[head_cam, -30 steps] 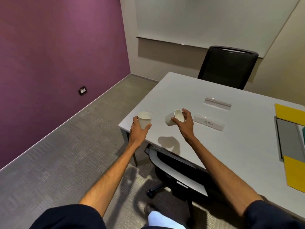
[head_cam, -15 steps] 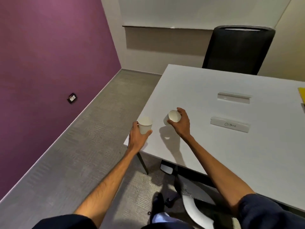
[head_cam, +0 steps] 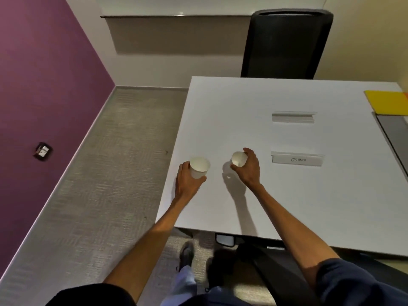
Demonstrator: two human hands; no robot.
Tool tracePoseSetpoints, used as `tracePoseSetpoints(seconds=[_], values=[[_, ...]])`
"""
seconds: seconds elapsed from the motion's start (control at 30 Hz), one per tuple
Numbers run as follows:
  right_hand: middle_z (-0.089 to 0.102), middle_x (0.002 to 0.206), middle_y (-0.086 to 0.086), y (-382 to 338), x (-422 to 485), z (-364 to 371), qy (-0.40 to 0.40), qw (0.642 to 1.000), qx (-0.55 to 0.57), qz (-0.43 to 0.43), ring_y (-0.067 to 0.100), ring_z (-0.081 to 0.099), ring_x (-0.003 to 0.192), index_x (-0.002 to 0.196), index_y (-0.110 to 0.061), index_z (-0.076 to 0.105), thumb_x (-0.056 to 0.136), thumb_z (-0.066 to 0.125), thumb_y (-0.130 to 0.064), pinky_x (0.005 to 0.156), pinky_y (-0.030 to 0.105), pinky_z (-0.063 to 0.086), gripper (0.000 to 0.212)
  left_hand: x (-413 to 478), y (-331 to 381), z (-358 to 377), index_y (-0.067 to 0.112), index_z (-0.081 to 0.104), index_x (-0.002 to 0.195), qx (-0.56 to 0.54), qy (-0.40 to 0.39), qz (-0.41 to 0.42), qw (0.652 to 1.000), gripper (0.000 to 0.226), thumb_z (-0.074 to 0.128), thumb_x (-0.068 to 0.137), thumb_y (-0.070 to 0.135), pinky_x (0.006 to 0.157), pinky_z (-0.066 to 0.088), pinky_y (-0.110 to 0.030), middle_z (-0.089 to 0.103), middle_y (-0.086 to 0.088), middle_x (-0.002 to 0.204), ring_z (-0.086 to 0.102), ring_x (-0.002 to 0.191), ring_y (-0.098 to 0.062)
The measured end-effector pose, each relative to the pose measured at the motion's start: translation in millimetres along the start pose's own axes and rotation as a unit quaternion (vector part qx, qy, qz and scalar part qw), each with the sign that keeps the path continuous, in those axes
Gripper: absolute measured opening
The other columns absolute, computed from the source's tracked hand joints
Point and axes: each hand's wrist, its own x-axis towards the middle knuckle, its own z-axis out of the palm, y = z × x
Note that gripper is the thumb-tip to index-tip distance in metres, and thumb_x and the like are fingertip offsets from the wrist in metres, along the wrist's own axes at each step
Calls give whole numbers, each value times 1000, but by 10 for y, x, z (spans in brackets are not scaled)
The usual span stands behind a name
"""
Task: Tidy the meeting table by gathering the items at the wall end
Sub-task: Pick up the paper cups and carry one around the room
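Perhaps aloft: hands (head_cam: pixel 187 182) (head_cam: pixel 248 171) around two paper cups (head_cam: pixel 199 167) (head_cam: pixel 238 159).

near card (head_cam: pixel 297 160): says "OSTRICH", handwritten caps in dark pen, on the front of a white folded strip sitting on the surface (head_cam: pixel 220 111)
far card (head_cam: pixel 293 117): same kind of strip further back, can't make out any writing on it
wall socket (head_cam: pixel 43 151): way too small to read
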Motion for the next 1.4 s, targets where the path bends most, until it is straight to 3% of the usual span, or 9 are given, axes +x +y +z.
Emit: tracePoseSetpoints(seconds=[0.37,0.53,0.83,1.0,1.17,1.27,1.4], values=[[49,144,9,145,432,173,75,993,-9,93,30,44,135,144,-7,39,73,83,-16,109,43,41,84,635,-77,46,19,51,128,14,-104,14,994,75,88,65,30,92,54,-44,58,1,127,58,115,-22],[47,145,7,189,581,239,96,989,-12,116,29,42,136,145,-9,37,73,82,-17,109,43,40,85,810,-145,53,19,51,129,7,-140,38,989,73,88,66,21,92,55,-44,56,1,128,57,116,-21],[38,151,7,250,586,357,99,985,-32,140,27,31,143,150,-11,27,72,83,-23,111,47,37,97,914,-240,76,12,52,130,7,-154,53,987,71,86,68,12,89,48,-30,57,-7,127,57,116,-24],[37,148,8,195,520,385,98,985,-117,84,29,28,142,146,-7,33,70,85,-35,105,52,39,96,886,-244,74,14,52,129,2,-153,50,987,70,86,68,13,87,48,-29,57,-6,126,57,115,-23],[36,148,7,27,430,459,102,977,-188,-4,27,26,144,142,-11,42,78,74,-42,110,49,28,78,848,-197,75,15,51,129,-6,-135,51,990,70,85,68,13,84,45,-27,56,-6,126,57,115,-24],[44,142,7,-112,369,503,92,982,-152,-61,26,35,139,138,-12,47,83,71,-40,108,48,32,66,815,-144,47,16,50,131,-18,-119,44,992,71,85,69,13,86,48,-30,54,-5,128,56,117,-24],[55,134,3,-324,249,612,21,992,-75,-102,22,50,127,133,-17,52,88,64,-51,102,47,43,58,727,-91,-35,18,49,132,-39,-78,31,996,74,86,68,15,83,44,-27,55,-2,131,56,117,-20]])
